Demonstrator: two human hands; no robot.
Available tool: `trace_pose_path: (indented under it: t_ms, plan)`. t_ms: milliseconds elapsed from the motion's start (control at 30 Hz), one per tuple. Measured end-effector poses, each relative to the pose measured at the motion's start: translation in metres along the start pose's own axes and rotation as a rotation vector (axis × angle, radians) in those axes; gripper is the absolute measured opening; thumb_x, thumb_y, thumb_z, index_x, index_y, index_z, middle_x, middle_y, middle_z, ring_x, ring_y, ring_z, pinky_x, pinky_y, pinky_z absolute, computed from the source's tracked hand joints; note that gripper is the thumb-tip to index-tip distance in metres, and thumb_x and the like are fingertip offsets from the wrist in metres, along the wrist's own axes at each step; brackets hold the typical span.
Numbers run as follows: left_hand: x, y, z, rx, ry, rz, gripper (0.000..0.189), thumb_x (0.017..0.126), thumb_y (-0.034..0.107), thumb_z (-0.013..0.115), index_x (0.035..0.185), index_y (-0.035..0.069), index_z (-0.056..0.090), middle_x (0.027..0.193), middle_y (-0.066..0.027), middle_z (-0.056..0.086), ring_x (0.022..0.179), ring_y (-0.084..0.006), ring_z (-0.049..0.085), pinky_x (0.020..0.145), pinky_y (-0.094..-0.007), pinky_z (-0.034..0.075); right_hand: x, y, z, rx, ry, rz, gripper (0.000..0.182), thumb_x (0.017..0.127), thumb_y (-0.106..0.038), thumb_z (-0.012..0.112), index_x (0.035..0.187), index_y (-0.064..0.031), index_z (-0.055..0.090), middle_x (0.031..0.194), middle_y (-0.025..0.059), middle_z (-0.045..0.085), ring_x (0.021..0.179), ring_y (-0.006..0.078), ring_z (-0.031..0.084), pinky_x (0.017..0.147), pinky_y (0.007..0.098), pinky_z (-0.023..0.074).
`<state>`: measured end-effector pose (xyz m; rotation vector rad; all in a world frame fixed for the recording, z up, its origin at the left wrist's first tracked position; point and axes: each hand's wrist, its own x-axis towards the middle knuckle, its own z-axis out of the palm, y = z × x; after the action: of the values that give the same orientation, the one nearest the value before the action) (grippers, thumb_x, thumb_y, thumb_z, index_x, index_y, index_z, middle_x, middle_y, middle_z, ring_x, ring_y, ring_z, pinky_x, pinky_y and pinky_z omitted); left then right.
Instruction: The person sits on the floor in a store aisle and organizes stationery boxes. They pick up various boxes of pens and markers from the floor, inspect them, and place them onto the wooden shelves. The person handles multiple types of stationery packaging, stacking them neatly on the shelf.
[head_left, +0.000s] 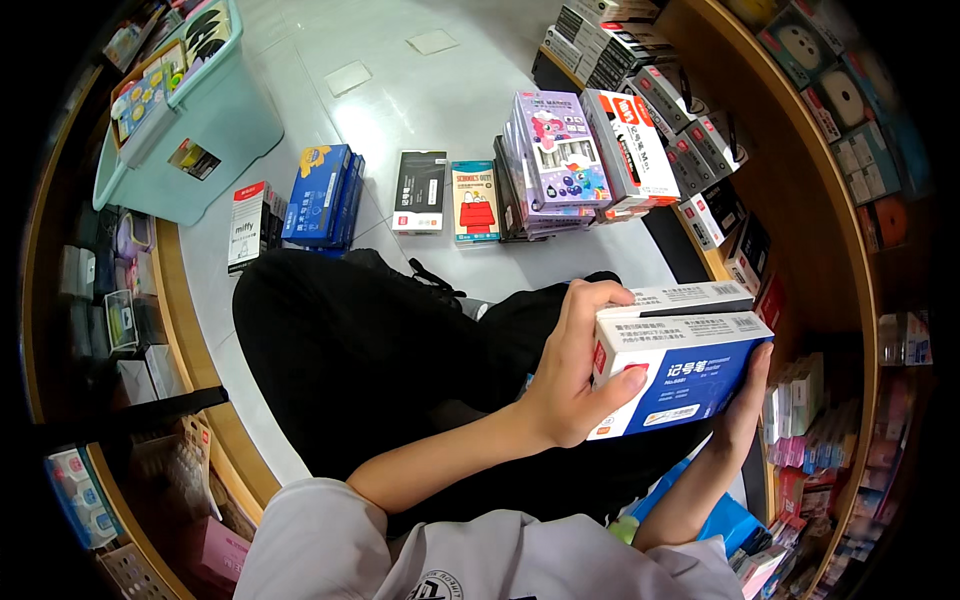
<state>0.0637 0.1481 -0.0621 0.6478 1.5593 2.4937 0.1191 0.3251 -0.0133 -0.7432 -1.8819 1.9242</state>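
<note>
Two marker boxes are held together over my lap, lying against each other. The nearer one is a blue and white box of permanent markers (690, 375); behind it, a second white-edged box (690, 295) shows mostly its top side. My left hand (585, 360) grips their left end, thumb across the blue front and fingers over the top. At the right end, my right hand (742, 397) presses along the side, its fingers partly hidden. My crossed legs in black trousers (360, 345) lie underneath.
On the tiled floor stand a miffy box (251, 229), blue boxes (319, 195), a black and white marker box (418, 191), a Snoopy box (475, 201), stacked purple line-marker boxes (566, 150) and orange-white marker boxes (630, 146). A mint bin (217, 142) sits far left. Stocked shelves (825, 247) flank both sides.
</note>
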Motion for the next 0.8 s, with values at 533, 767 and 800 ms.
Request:
trace_pose_path:
  t_ms: [533, 767, 800]
  plan:
    - [0.007, 0.02, -0.002, -0.558, 0.087, -0.227, 0.035, 0.086, 0.023, 0.047, 0.11, 0.004, 0.032, 0.095, -0.0086, 0.046, 0.084, -0.0097, 0.046, 0.073, -0.0227, 0.04, -0.007, -0.004, -0.025, 0.063, -0.231, -0.219, 0.082, 0.07, -0.042, 0.061, 0.129, 0.005, 0.029, 0.121, 0.0196, 0.042, 0.108, 0.0249, 0.047, 0.092, 0.0331, 0.0375]
    - [-0.014, 0.008, 0.021, -0.47, 0.24, 0.019, 0.056, 0.082, 0.032, 0.053, 0.118, 0.002, 0.023, 0.105, -0.0134, 0.039, 0.094, -0.0169, 0.042, 0.083, -0.0312, 0.036, -0.04, 0.019, 0.033, 0.57, -0.059, -0.256, 0.062, 0.087, -0.044, 0.042, 0.131, -0.0031, 0.027, 0.124, 0.0145, 0.042, 0.108, 0.0252, 0.048, 0.088, 0.0373, 0.043]
    - [-0.018, 0.001, 0.026, -0.285, 0.244, 0.114, 0.059, 0.08, 0.031, 0.055, 0.118, 0.001, 0.022, 0.107, -0.0157, 0.036, 0.097, -0.0203, 0.041, 0.085, -0.0337, 0.035, -0.048, 0.02, 0.054, 0.504, 0.091, -0.213, 0.056, 0.088, -0.044, 0.038, 0.128, -0.0036, 0.033, 0.122, 0.0132, 0.045, 0.106, 0.024, 0.051, 0.087, 0.0356, 0.0445]
